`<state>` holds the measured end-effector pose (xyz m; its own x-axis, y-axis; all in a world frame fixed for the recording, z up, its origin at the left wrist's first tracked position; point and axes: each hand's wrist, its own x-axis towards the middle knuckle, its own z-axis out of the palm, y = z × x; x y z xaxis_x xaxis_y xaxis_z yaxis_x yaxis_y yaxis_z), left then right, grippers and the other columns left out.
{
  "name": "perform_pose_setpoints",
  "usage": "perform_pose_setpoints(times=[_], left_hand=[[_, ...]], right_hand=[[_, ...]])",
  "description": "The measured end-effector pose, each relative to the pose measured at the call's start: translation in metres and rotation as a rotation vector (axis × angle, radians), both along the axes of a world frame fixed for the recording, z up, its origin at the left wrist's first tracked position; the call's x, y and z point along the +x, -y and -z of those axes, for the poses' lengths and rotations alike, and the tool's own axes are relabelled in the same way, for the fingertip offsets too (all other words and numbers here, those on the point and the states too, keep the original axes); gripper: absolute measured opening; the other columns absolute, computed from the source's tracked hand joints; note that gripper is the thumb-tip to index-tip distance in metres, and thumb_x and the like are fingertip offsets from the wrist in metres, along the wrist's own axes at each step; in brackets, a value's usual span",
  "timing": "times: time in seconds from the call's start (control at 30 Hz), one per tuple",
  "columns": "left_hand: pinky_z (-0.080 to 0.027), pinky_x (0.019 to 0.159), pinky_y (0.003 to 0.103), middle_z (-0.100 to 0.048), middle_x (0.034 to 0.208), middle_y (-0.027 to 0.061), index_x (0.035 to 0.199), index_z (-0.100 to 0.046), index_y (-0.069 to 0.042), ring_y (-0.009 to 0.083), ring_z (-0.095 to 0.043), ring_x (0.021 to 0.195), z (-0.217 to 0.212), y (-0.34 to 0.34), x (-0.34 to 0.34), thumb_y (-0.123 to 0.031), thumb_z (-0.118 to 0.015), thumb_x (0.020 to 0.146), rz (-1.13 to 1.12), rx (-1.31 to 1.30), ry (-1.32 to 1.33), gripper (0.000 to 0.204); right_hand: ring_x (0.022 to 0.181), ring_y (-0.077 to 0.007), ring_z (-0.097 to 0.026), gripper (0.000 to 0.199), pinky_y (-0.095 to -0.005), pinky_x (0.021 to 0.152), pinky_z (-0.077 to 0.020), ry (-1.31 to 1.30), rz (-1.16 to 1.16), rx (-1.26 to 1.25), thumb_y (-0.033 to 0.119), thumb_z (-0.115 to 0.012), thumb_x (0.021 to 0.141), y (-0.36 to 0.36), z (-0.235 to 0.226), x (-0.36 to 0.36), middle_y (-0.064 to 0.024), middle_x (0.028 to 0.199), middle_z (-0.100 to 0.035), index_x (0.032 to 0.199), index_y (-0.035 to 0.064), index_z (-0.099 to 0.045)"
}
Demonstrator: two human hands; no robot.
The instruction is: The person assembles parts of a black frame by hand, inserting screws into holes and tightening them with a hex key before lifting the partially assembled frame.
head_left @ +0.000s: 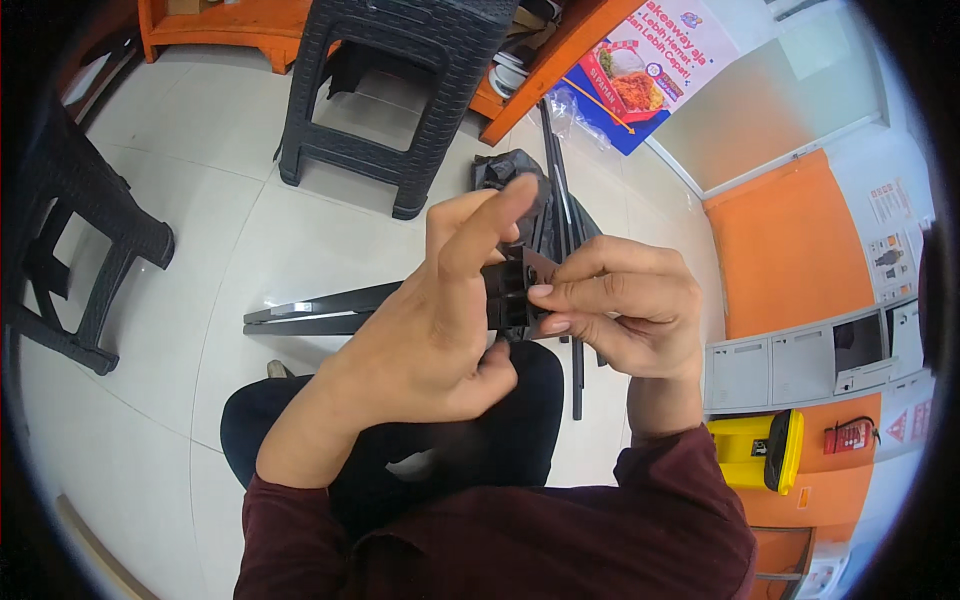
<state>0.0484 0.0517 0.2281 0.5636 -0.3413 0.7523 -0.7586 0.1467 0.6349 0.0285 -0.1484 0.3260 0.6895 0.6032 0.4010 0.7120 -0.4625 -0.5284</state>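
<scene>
Above the person's lap, at the centre of the head view, two bare hands meet on one small black plastic part (512, 290), a blocky piece with ribbed recesses. The right hand (625, 310) holds the part from its right side: the grip is narrow, with thumb and fingers pinched on the part's edge. The left hand (440, 320) touches the part from the left; its index finger is raised and extended above the part, the thumb lies below it, and whether this grip actually clamps the part cannot be told, as the hand hides the contact. Both sleeves are dark red, and the legs below are in dark trousers. On the white tiled floor (250, 250), just behind the hands, lie several long black metal bars: one pair (320, 308) lies crosswise to the left of the hands, and one bundle (560, 190) runs away from the person toward the top of the view; the exact count in the bundle cannot be told. A crumpled black plastic bag (505, 165) lies at the bundle's left side. Two black woven-pattern plastic stools stand on the floor: one (395, 85) at the top centre, one (70, 250) at the left edge. One yellow bin (760, 450) stands to the right, near an orange and grey wall.
</scene>
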Motion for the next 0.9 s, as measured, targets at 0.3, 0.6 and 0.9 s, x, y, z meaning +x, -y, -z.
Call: perform_pose_setpoints(times=[0.3, 0.6, 0.9], left_hand=[[-0.053, 0.099, 0.040, -0.029, 0.146, 0.0218, 0.160, 0.000, -0.011, 0.0260, -0.053, 0.121, 0.010, -0.003, 0.012, 0.018, -0.070, 0.068, 0.085, -0.074, 0.031, 0.119], [-0.055, 0.085, 0.040, -0.064, 0.117, 0.0214, 0.151, -0.036, -0.002, 0.0337, -0.069, 0.102, 0.002, -0.027, 0.024, -0.026, -0.085, 0.076, -0.116, 0.246, -0.054, 0.093], [-0.053, 0.071, 0.042, -0.070, 0.093, 0.0205, 0.125, -0.054, 0.001, 0.0386, -0.070, 0.084, 0.004, -0.020, 0.023, -0.042, -0.078, 0.086, -0.044, 0.406, -0.202, 0.062]], right_hand=[[0.107, -0.0303, -0.068, 0.057, -0.0362, 0.082, -0.0587, 0.180, -0.067, 0.001, 0.023, -0.091, 0.071, 0.006, 0.020, 0.011, -0.0200, 0.123, -0.065, 0.123, 0.0072, -0.075], [0.109, -0.0328, -0.066, 0.063, -0.0400, 0.091, -0.0572, 0.224, -0.064, 0.096, 0.016, -0.088, 0.074, 0.003, 0.041, 0.015, -0.0230, 0.127, -0.063, 0.132, 0.0018, -0.068], [0.110, -0.0304, -0.062, 0.055, -0.0383, 0.095, -0.0524, 0.176, 0.065, 0.112, 0.010, -0.082, 0.081, 0.006, 0.049, 0.007, -0.0232, 0.130, -0.059, 0.133, -0.0008, -0.067]])
